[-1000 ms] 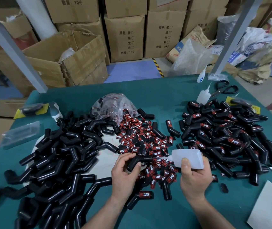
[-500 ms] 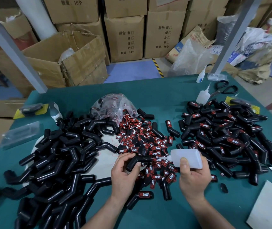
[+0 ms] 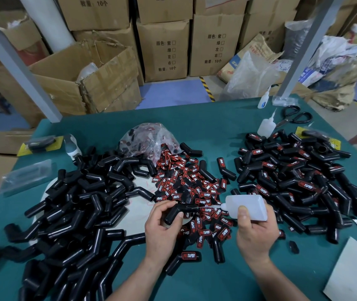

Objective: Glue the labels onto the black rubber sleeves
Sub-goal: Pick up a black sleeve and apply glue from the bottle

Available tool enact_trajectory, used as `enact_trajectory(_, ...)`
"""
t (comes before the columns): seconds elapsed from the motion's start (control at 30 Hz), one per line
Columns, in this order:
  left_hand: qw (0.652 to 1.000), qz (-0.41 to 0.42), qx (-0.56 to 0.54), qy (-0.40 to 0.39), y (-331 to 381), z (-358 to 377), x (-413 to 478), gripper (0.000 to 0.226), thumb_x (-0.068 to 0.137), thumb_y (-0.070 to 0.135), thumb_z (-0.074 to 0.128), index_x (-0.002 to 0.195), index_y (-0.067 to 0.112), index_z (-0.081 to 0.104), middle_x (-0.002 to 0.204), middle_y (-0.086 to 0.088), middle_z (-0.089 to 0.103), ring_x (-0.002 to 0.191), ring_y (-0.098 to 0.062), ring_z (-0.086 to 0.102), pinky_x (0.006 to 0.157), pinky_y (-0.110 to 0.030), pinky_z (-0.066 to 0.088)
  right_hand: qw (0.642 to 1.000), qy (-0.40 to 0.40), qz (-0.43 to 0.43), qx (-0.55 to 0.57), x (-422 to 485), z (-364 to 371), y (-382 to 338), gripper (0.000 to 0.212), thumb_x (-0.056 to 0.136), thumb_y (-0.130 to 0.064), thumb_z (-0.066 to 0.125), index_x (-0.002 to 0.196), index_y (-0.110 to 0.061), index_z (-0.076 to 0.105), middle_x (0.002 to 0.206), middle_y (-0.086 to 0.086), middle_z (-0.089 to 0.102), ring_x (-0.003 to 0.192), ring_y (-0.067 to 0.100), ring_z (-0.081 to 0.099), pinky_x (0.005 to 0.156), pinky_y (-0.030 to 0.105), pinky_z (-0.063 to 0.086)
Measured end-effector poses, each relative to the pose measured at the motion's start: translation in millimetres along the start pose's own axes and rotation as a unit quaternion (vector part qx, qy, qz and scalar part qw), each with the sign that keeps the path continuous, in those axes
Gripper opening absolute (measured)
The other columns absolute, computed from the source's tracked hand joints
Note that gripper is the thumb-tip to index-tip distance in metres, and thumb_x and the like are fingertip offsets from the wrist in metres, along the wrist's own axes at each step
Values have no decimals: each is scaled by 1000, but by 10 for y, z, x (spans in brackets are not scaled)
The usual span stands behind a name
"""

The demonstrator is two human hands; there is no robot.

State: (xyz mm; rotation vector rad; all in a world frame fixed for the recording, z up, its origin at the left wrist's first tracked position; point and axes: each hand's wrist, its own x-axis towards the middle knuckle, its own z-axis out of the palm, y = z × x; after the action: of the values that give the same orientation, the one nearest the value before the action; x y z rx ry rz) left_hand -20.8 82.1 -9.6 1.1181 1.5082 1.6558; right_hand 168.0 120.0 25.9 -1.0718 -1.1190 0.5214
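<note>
My left hand (image 3: 162, 227) grips a bent black rubber sleeve (image 3: 174, 213) just above the table. My right hand (image 3: 254, 232) holds a translucent white glue bottle (image 3: 248, 206) on its side, its thin nozzle pointing left and touching the sleeve's upper arm. Under and behind both hands lies a heap of red-and-black "TAPER" labels (image 3: 186, 183). A big pile of bare black sleeves (image 3: 75, 205) fills the left of the green table (image 3: 212, 129). On the right is a pile of sleeves with labels on them (image 3: 299, 179).
A clear bag of labels (image 3: 149, 140) sits behind the label heap. Two more glue bottles (image 3: 266, 124) and black scissors (image 3: 294, 116) lie at the back right. White card (image 3: 353, 276) lies at the near right corner. Cardboard boxes (image 3: 164, 46) stand beyond the table.
The glue bottle and my right hand have drifted slightly left and up against the sleeve. My left hand keeps the same grip on the sleeve.
</note>
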Motion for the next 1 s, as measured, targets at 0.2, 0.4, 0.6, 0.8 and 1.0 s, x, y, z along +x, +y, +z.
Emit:
enact_trajectory(0.2, 1000, -9, -9, 5, 7, 6, 1, 40, 80, 13, 78, 104, 45, 73, 112, 14, 70, 109, -9, 67, 92, -13, 49, 1000, -8, 2, 15, 1, 14, 5, 19, 82, -20, 61, 94, -6, 55, 90, -33, 65, 76, -12, 62, 65, 4, 46)
enact_trajectory(0.4, 1000, -4, -1, 8, -2, 7, 2, 48, 83, 2, 80, 104, 44, 72, 112, 13, 69, 109, -8, 66, 93, -13, 49, 1000, 5, 8, 13, 11, 2, 19, 23, 81, -24, 61, 94, -7, 55, 89, -33, 65, 75, -11, 61, 65, 5, 46)
enact_trajectory(0.6, 1000, -6, -10, 1, -2, 5, 0, 43, 83, 5, 79, 104, 43, 73, 114, 10, 69, 110, -10, 66, 94, -14, 49, 1000, 0, 4, 9, 6, 11, -5, 23, 81, -24, 61, 93, -6, 55, 87, -34, 64, 74, -12, 61, 64, 4, 45)
enact_trajectory(0.8, 1000, -7, -5, -2, -16, -1, -2, 37, 81, 16, 77, 106, 43, 72, 114, 10, 69, 113, -14, 66, 96, -18, 50, 1000, 4, 6, 15, 16, 8, 2, 23, 81, -25, 61, 95, -8, 55, 88, -32, 65, 75, -11, 62, 64, 5, 46)
enact_trajectory(1.0, 1000, -3, -1, -4, -26, -7, 3, 38, 82, 15, 77, 106, 45, 72, 114, 13, 69, 113, -12, 66, 96, -16, 50, 1000, -6, 9, 7, -26, 12, 4, 19, 81, -28, 61, 94, -16, 55, 89, -33, 64, 75, -10, 61, 64, 6, 46)
